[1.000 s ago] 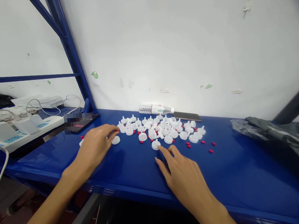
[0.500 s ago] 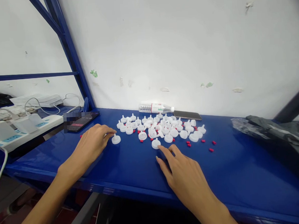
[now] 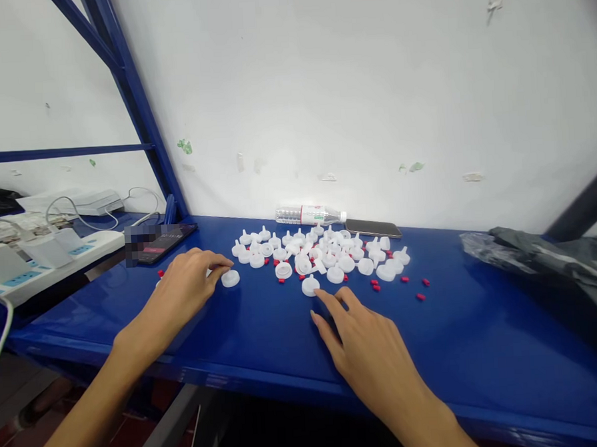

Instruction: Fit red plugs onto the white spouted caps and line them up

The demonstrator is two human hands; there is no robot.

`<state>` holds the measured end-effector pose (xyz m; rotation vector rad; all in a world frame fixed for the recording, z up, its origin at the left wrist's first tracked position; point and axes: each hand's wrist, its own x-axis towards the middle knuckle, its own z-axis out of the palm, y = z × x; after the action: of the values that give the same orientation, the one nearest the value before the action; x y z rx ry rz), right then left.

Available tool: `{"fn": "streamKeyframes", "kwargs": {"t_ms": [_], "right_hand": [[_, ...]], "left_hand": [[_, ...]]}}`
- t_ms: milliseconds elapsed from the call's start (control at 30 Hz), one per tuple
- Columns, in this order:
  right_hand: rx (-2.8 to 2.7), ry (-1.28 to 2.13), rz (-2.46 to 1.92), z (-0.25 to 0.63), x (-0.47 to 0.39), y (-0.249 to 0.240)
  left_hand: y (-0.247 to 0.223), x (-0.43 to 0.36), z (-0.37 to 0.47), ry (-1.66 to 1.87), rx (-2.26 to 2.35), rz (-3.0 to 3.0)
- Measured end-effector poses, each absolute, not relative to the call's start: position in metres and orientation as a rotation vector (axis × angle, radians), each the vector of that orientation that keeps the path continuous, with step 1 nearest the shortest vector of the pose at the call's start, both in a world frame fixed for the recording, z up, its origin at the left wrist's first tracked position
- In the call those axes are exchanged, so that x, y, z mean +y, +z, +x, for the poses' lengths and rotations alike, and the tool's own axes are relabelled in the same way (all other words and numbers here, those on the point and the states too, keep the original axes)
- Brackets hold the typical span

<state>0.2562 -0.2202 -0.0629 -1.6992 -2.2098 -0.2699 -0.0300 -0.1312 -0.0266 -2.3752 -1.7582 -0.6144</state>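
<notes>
My left hand (image 3: 189, 282) is closed, thumb and index finger pinched at the thin spout of a white plastic spout cap (image 3: 230, 279) that stands on the blue table. The fingertips partly hide the spout. My right hand (image 3: 367, 333) lies low over the table with thumb and fingers apart. Its index fingertip reaches the edge of another white spout cap (image 3: 310, 286), which sits upright. Behind both hands spreads a heap of similar white spout caps (image 3: 347, 264), some upright and some tipped over. Small red tips (image 3: 420, 297) are scattered among them and to the right.
A clear bottle (image 3: 311, 215) and a dark phone (image 3: 373, 229) lie along the wall. Another phone (image 3: 165, 244) rests at the left, by a white power strip (image 3: 55, 263) with chargers and cables. Grey fabric and clear plastic (image 3: 535, 254) occupy the right side.
The view has shifted slightly. Something small with a red tip now shows beside my left wrist, where only a bit of red was visible. Both hands keep nearly the same places.
</notes>
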Motion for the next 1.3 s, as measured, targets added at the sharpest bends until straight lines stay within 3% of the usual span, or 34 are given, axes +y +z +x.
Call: {"fn": "streamKeyframes", "kwargs": {"t_ms": [500,833,1300], "right_hand": [[-2.302,-0.304,-1.754,0.255,-0.22,-0.058],[-2.322,-0.265,-1.362,0.258,-0.226,-0.062],[-2.343,-0.032,-1.41,0.259,-0.225,-0.058]], "left_hand": [[-0.023,-0.151,-0.003,-0.642,-1.571,-2.222],[-0.055,-0.144,0.032,-0.53,-1.353,-2.655],[-0.048,-0.149,0.034,-0.706,-1.319,-2.837]]}}
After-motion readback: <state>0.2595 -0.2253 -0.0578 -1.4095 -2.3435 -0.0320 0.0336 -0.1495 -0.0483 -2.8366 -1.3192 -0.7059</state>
